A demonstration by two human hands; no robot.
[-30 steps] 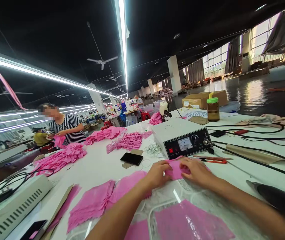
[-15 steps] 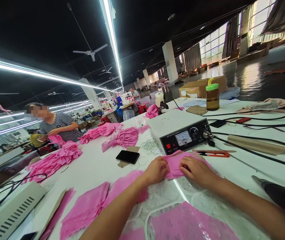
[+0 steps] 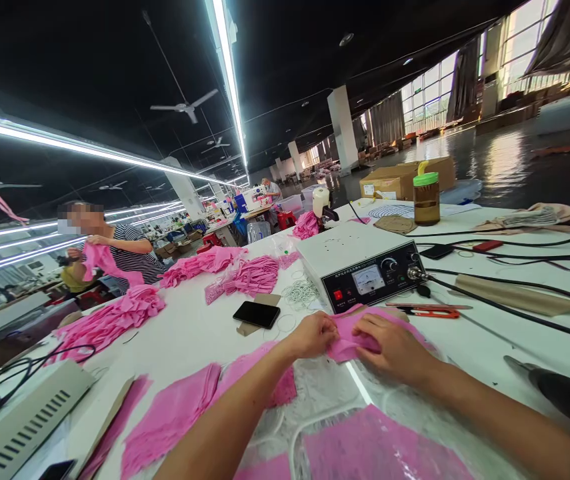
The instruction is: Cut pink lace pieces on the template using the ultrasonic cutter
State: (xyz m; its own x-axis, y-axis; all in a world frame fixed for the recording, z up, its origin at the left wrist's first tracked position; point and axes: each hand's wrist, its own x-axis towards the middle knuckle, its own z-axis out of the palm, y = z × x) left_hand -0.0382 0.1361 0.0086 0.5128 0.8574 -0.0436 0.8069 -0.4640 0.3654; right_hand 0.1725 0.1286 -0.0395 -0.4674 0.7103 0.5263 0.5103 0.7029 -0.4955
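Note:
A piece of thin pink fabric (image 3: 343, 331) lies in front of the black-fronted control box (image 3: 372, 277). At its left edge, my left hand (image 3: 313, 335) pinches the fabric between curled fingers and thumb. My right hand (image 3: 392, 343) grips it from the right, with bent fingers over the cloth and the thumb near its lower edge. Under my forearms is a clear plastic sheet (image 3: 322, 383), with more pink fabric (image 3: 379, 443) near me. Stacked pink pieces (image 3: 172, 410) rest left of my left forearm.
Orange-handled scissors (image 3: 429, 311) and black cables (image 3: 509, 293) lie to the right, with a dark pointed tool (image 3: 559, 393) nearer. A phone (image 3: 257, 314) lies left of the box. Behind stands a green-lidded jar (image 3: 426, 200). Across the table, a person in stripes (image 3: 135, 257) handles pink cloth.
My right hand's fingers have shifted slightly left over the fabric, whose near edge is now more folded. The person opposite has raised a pink piece higher.

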